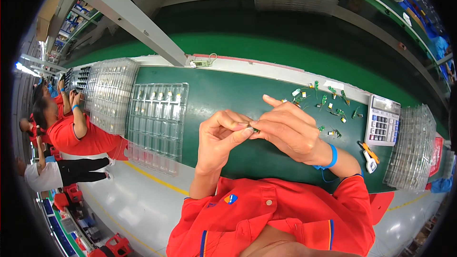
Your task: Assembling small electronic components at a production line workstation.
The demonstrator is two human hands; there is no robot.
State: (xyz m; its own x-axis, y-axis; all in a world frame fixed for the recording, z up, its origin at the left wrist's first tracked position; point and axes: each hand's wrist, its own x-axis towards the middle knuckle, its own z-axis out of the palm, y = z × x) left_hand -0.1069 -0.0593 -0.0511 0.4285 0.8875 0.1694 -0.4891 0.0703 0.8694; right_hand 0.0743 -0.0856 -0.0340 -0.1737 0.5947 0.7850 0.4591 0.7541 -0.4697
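Note:
Above the green tabletop my left hand [221,135] and my right hand [290,131] meet fingertip to fingertip. Both are closed in a pinch around one tiny dark piece [255,130], mostly covered by the fingers, so its kind does not show. A blue band [328,158] circles my right wrist, with a thin blue cord running from it. Beyond my right hand, several small green circuit boards [324,99] with wires and pale or yellowish parts lie scattered. Left of my left hand lies a clear plastic compartment tray [159,119], with small pieces in its far row of pockets.
A calculator [382,121] lies at the right, near orange-handled cutters [369,152] and a white tool [370,163]. Stacked clear trays stand at the far right [410,147] and left [108,93]. A grey post [128,14] rises behind the table. Co-workers in red [71,128] sit at left.

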